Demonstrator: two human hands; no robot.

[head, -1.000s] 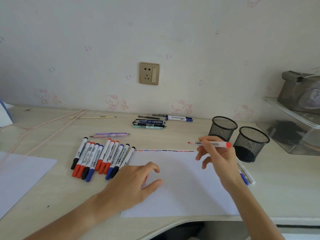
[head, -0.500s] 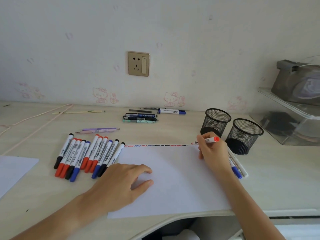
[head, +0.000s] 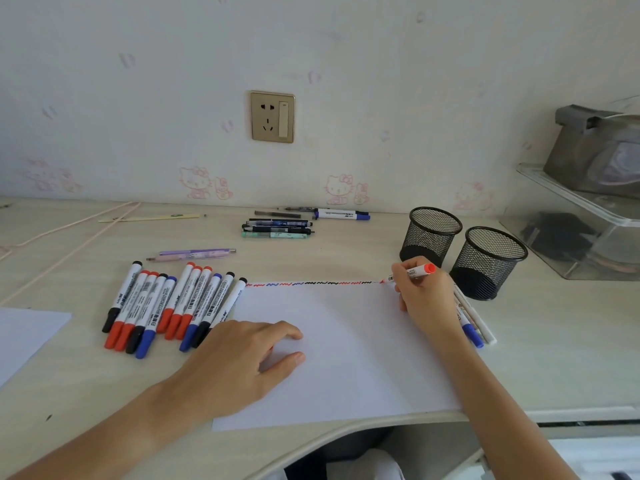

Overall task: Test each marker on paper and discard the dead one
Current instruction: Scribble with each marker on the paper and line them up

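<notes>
A white sheet of paper [head: 346,358] lies on the desk with a row of red, blue and black squiggles [head: 311,283] along its far edge. My right hand [head: 424,296] grips a red-ended whiteboard marker [head: 417,271], its tip touching the paper's far right corner. My left hand [head: 242,362] rests on the paper's left part, fingers relaxed. Several capped red, blue and black markers [head: 173,306] lie in a row left of the paper. A few more markers [head: 472,323] lie on the desk under my right wrist.
Two black mesh pen cups [head: 431,233] [head: 490,263] stand right of the paper. Several pens [head: 277,226] and a blue marker [head: 341,214] lie near the wall. Another paper sheet [head: 24,337] is at far left. A clear plastic shelf [head: 581,223] stands at far right.
My right hand came down from above the desk and set the red marker's tip on the paper's far right corner. The view shifted. My left hand stayed on the paper.
</notes>
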